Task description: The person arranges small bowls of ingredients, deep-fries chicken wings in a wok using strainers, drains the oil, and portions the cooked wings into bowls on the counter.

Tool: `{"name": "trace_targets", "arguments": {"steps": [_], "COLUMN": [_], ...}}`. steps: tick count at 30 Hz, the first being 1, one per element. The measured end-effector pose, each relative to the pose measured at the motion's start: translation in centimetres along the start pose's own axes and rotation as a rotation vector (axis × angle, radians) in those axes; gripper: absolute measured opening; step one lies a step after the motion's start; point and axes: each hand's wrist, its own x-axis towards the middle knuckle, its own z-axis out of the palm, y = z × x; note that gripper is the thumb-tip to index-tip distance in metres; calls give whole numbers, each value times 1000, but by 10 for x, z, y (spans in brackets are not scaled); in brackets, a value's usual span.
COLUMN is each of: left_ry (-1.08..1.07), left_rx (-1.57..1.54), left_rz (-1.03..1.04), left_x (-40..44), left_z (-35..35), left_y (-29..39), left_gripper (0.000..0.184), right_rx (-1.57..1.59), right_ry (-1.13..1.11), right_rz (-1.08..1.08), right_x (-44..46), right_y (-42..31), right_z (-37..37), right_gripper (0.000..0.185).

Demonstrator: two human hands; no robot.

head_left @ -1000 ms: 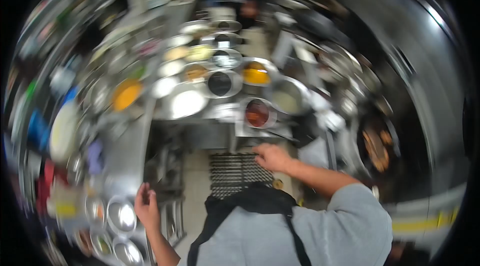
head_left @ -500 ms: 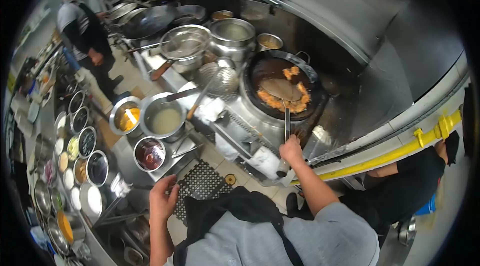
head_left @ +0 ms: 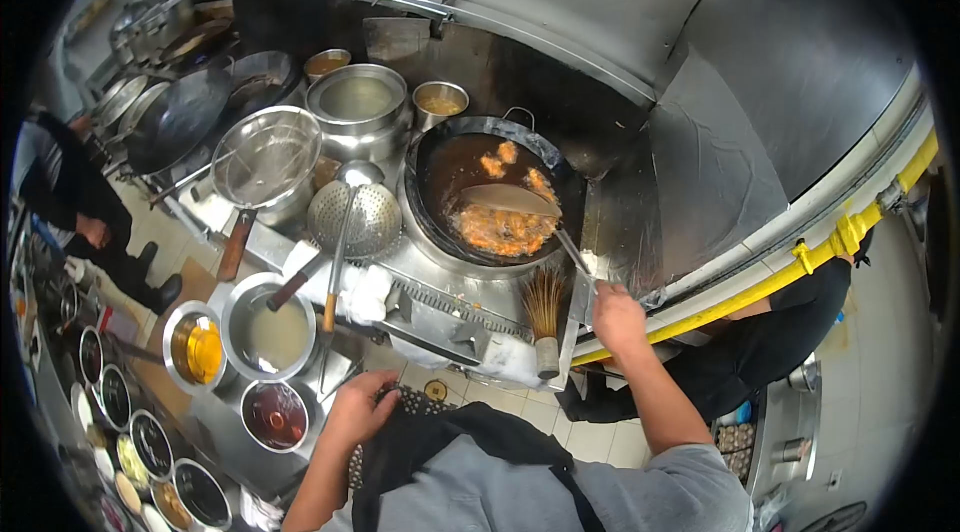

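My right hand [head_left: 620,317] is closed around the handle of a wok spatula [head_left: 510,199]. The spatula's broad, rounded head is tilted in the dark oil of a black wok [head_left: 425,217]. Orange-brown fried pieces [head_left: 505,232] are bunched beside the spatula head in bubbling oil, with a few smaller pieces [head_left: 492,166] farther back. My left hand [head_left: 360,410] hangs in front of the counter, fingers loosely bent and thumb apart, holding nothing. Close to it is a metal bowl of dark red liquid [head_left: 275,417].
A bamboo brush [head_left: 545,327] stands at the stove's front edge. Left of the wok lie a perforated ladle [head_left: 355,222] and a mesh strainer [head_left: 268,157]. A pot of cloudy liquid [head_left: 270,327] is nearer. One person [head_left: 75,192] stands far left; another [head_left: 760,342] is beyond the yellow pipe.
My view has swung right. The spatula has tilted and the fried pieces have gathered toward the wok's near side. My right hand has shifted right with the spatula; my left hand stays free.
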Motion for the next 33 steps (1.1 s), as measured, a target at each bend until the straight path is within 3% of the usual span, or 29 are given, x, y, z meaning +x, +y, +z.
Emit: {"name": "trace_targets", "arguments": {"steps": [4,5,6,9,11,12,14,15,18,22,24,26,27,30,33], "left_ry": [-63,-122,-181,-242,-278,-297,-301,-271,-172,-252,-227,-282,-320,-266,-256], "left_rx": [-31,-60,-86,-83,-51,-12,44,16,-28,142,78,128,166,58,151], "left_rz": [-41,-146,-252,-263,-274,-250,-234,-279,-337,-638,-574,-647,-568,-688,-661], "left_x": [9,10,9,9,13,15,14,12,-2,-29,-67,-82,-89,-103,-105], "left_z": [-29,-33,-36,-28,-27,-27,-29,-28,-27,-23,9,17,23,33,37], "left_y": [-40,-50,-60,-94,-97,-93,-90,-91,-90,-78,-150,-139,-145,-140,-138], "left_gripper": [29,30,31,32,33,33,34,35,37,45,46,48,49,49,51], "right_rx": [-52,-26,-38,44,473,485,941,992,1243,1540,1624,1683,1655,1648,1668], "right_ry": [101,102,99,238,10,13,-150,-228,-292,-444,-460,-469,-460,-509,-511], "right_rz": [-2,30,42,42,382,379,517,615,654,640,614,572,552,472,449], "right_x": [9,15,23,58,76,82,96,92,99,111,118,124,123,126,119], "right_y": [7,9,14,24,13,16,16,-11,-17,-25,-29,-35,-39,-37,-35], "right_z": [-28,-32,-28,-3,13,27,54,34,61,81,92,97,94,103,87], "right_gripper": [21,22,22,24,24,24,24,23,26,10,4,4,3,2,3]}}
